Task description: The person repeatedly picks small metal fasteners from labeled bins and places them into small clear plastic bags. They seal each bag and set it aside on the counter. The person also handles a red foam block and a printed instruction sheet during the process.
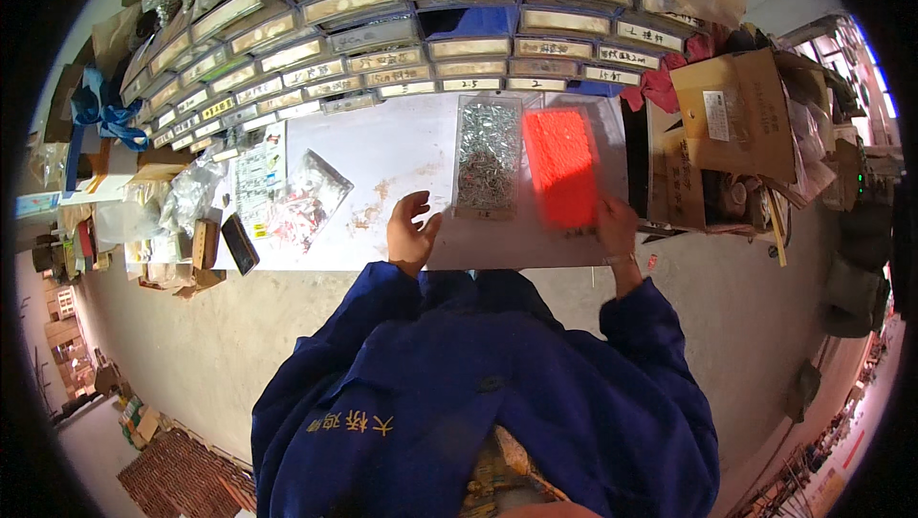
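Two clear plastic trays lie side by side on the white table point(382, 150). One tray holds silver screws point(487, 156); the other holds bright orange-red small parts point(561, 166). My left hand point(409, 229) hovers over the table's near edge, fingers apart and empty, just left of the screw tray. My right hand point(617, 224) rests at the near right corner of the orange tray, touching its edge. Both sleeves are blue.
Rows of labelled clear drawers point(382, 40) fill the back of the table. Clear bags of small parts point(304, 198) and a dark phone point(239, 242) lie at the left. An open cardboard box point(727, 126) stands at the right. Concrete floor lies below.
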Demonstrator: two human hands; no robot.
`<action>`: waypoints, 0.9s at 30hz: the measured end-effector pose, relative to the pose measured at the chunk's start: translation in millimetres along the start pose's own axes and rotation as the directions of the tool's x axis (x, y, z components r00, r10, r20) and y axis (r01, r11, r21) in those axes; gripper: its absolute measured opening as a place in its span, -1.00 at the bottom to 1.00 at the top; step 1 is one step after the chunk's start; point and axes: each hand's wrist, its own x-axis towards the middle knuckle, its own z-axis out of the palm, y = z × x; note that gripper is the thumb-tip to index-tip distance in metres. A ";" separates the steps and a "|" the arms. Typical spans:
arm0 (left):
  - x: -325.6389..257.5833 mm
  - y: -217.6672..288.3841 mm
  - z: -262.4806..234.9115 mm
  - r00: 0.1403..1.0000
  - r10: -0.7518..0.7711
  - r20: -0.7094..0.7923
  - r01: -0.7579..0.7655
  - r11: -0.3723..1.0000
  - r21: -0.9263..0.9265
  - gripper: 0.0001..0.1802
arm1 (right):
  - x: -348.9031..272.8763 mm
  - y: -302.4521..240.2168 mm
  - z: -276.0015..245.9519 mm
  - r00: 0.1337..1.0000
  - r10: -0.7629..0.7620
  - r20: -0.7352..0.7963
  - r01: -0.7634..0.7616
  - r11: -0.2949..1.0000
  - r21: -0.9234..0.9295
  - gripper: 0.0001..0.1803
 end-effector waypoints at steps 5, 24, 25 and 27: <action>-20.0 52.6 26.4 0.938 0.075 0.338 0.036 0.950 -0.310 -0.24 | -37.1 -60.3 -57.4 0.990 -0.141 -0.025 0.143 0.984 0.102 -0.75; 60.5 154.1 -32.9 0.800 0.056 0.597 0.253 0.871 -0.421 -0.33 | -9.5 -228.2 -21.6 0.997 -0.057 0.058 0.024 0.889 0.457 -0.72; 69.0 153.3 -39.5 0.773 0.047 0.633 0.285 0.866 -0.412 -0.26 | -11.9 -233.0 -18.7 0.996 -0.075 0.054 0.038 0.866 0.498 -0.73; 83.0 152.0 -52.2 0.778 0.036 0.627 0.283 0.871 -0.401 -0.27 | -16.6 -242.0 -10.1 0.996 -0.079 0.039 0.041 0.806 0.590 -0.73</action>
